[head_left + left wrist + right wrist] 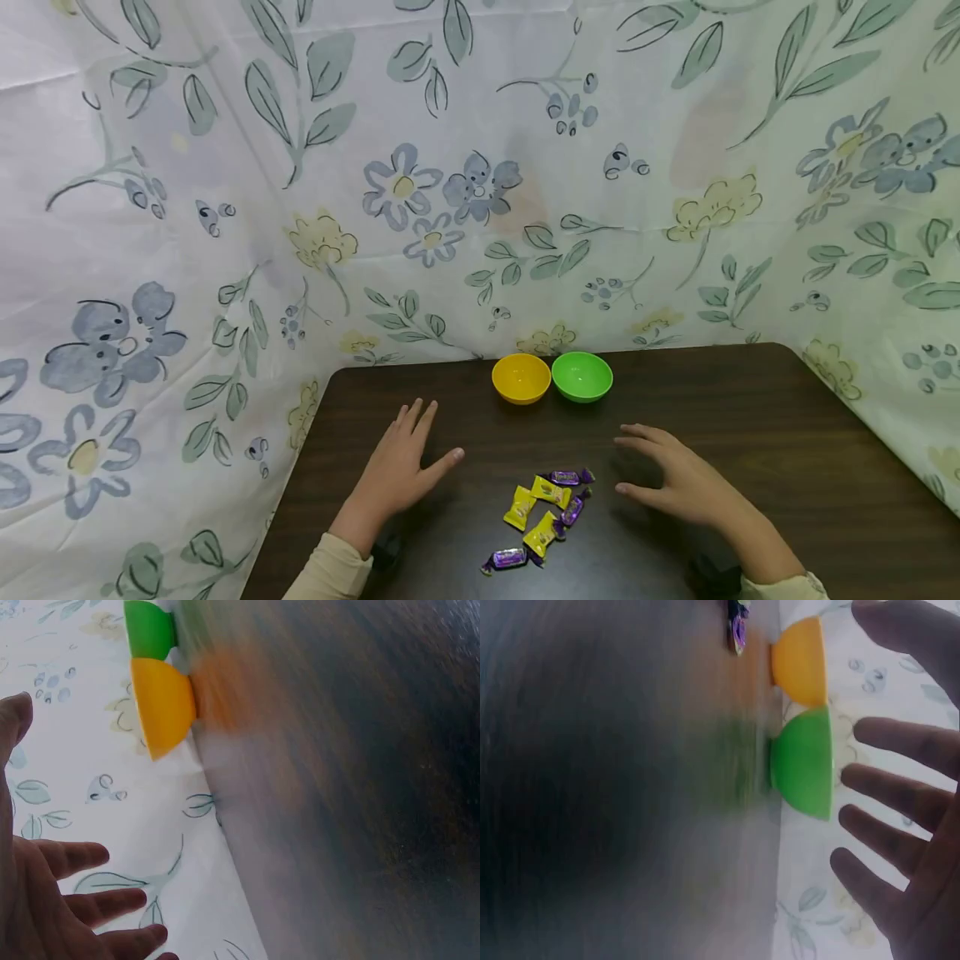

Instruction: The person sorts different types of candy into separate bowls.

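Several wrapped candies lie in a loose cluster on the table between my hands, some in yellow wrappers (519, 508) and some in purple ones (509, 558). My left hand (399, 471) hovers to their left, fingers spread and holding nothing. To their right is my right hand (675, 475), its fingers apart and nothing in it. Behind the candies, a yellow bowl (521, 379) and a green bowl (582, 377) stand side by side near the far edge. In the right wrist view the spread fingers (896, 787) show beside both bowls, and one purple candy (738, 630) peeks in at the top.
The dark wooden table (750, 417) has rounded far corners. A white cloth (450, 317) printed with leaves and flowers hangs behind it and along both sides.
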Available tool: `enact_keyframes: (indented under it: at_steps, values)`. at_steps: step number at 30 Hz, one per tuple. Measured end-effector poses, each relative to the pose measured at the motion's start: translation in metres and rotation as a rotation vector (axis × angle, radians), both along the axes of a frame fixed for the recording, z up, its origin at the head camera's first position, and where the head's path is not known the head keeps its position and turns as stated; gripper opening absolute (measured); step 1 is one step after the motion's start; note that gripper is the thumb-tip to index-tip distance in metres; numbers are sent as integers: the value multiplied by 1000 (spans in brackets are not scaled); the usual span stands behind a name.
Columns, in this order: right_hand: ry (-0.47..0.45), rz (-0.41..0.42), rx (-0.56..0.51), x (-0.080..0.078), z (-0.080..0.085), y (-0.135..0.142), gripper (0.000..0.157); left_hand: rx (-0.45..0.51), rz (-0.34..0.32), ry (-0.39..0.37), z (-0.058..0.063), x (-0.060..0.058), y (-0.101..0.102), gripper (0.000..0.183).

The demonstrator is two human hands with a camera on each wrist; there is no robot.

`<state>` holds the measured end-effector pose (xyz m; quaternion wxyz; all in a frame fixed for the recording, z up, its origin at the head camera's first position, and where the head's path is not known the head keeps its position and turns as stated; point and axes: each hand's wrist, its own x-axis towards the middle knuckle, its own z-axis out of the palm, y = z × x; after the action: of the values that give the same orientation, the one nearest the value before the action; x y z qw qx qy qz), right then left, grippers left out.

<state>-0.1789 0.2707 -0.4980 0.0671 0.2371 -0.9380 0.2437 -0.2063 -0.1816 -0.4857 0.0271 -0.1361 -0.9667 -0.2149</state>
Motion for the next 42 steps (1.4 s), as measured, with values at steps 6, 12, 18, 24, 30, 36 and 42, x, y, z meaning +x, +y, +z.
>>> enact_keyframes:
  at_steps: [6, 12, 18, 24, 30, 36, 42]
  values:
    - [-28, 52, 23, 2, -3, -6, 61, 10, -9, 2, -2, -6, 4, 105]
    - [-36, 121, 35, 5, -7, -11, 55, -3, -46, 15, -6, -11, 10, 105]
    - [-98, 143, 32, 9, -11, -22, 50, -8, -69, 23, -9, -19, 18, 103]
    - [-185, 148, 43, 12, -10, -32, 50, -43, -95, 41, -9, -27, 27, 102]
    - [-246, 176, 39, 11, -10, -39, 46, -79, -108, 53, -9, -38, 37, 105]
    - [-245, 198, 32, 11, -9, -46, 44, -124, -141, 57, -11, -51, 45, 106]
    - [-225, 209, 42, 11, -7, -51, 42, -135, -183, 55, -10, -64, 54, 104]
